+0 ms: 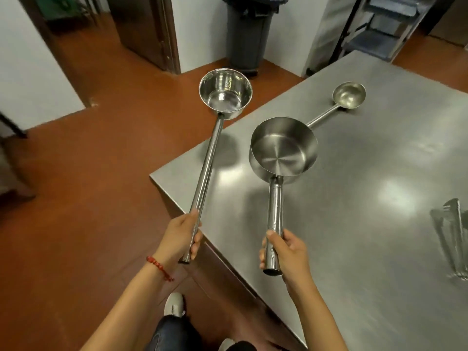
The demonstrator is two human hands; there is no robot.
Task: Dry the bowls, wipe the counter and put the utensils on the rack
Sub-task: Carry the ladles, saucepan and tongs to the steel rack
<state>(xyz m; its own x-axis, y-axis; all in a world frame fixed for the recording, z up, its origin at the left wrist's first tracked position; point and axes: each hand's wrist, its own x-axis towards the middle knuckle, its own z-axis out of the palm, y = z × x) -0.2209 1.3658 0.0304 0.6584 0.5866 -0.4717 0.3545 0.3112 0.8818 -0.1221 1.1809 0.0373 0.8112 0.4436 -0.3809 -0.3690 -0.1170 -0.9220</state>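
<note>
At frame centre, two dippers are gripped: one (225,92) by the left hand (179,236), one (283,148) by the right hand (286,252). Ladle (349,95) and tongs (455,236) are left on the counter (379,173); racking seems unfinished.

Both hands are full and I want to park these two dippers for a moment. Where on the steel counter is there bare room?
The counter is bare between the ladle and the tongs, and along the near edge before the right hand. The far corner by the ladle and the right edge by the tongs are taken.

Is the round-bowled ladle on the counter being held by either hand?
No: the ladle lies untouched on the counter, while the left hand and right hand each grip a long-handled dipper.
</note>
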